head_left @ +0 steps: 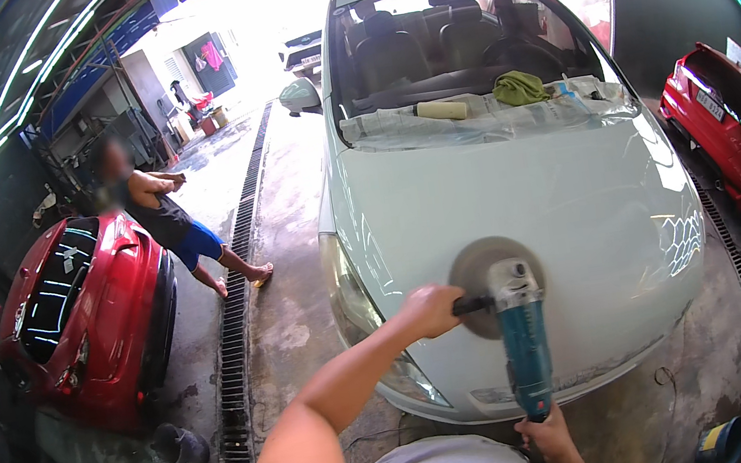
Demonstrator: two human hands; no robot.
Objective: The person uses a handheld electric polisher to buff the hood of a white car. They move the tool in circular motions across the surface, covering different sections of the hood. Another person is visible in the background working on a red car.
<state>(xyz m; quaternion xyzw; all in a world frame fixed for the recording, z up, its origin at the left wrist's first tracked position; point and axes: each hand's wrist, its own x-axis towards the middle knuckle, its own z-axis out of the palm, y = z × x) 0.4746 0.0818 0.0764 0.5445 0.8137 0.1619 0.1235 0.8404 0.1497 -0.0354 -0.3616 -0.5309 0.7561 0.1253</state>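
Observation:
A teal and silver car polisher [525,342] is held over the hood [479,197] of a pale white car. Its round pad [476,273] is blurred and lies against the paint near the front of the hood. My left hand [431,310] is closed around the black side handle [472,303]. At the rear end of the polisher's body, my right hand [548,434] grips the tool; part of that hand is hidden by the body. Newspaper [375,129] lines the base of the windshield, with a green cloth [519,87] and a cream bottle [442,111] lying on it.
Another person [163,204] stands at the left beside a red car [98,317]. A second red car [725,125] is at the far right. Floor drain grates [240,278] run along the white car's sides. A dark bucket [179,445] and a blue bucket [722,442] stand on the floor.

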